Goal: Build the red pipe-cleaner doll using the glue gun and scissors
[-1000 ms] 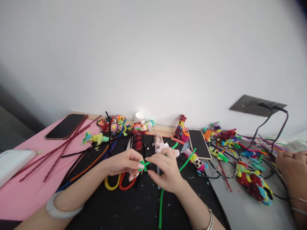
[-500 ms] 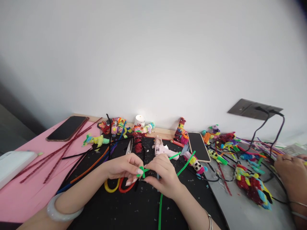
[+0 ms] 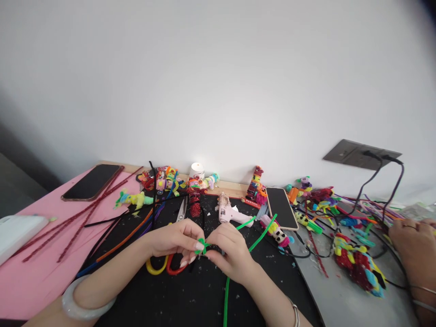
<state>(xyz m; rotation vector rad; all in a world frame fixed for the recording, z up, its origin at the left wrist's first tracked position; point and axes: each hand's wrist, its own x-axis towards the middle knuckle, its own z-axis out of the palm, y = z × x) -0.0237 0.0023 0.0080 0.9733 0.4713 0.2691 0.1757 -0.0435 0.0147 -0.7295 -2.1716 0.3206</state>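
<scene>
Between my hands is a green pipe cleaner (image 3: 201, 245), bent into small loops at this end. My left hand (image 3: 182, 241) pinches the looped part between thumb and fingertips. Close beside it, my right hand (image 3: 229, 247) grips the same green piece, its fingers curled over it. Longer green lengths (image 3: 226, 297) stick out behind and below my right hand; where they join is hidden. Scissors with yellow and red handles (image 3: 175, 265) lie on the black mat under my left hand. Just beyond my hands rests a pale pink glue gun (image 3: 233, 213).
Pipe-cleaner figures (image 3: 195, 200) stand and lie along the wall. Phones lie at left (image 3: 91, 181) and right (image 3: 282, 209). Dark red pipe cleaners (image 3: 78, 213) cross a pink sheet (image 3: 44, 286). Another person's hand (image 3: 410, 240) is at far right, near cables from a wall socket (image 3: 361, 154).
My fingers have shifted slightly around the green loops, which now show a little less spread. Otherwise the hands keep their place; the view has drifted slightly.
</scene>
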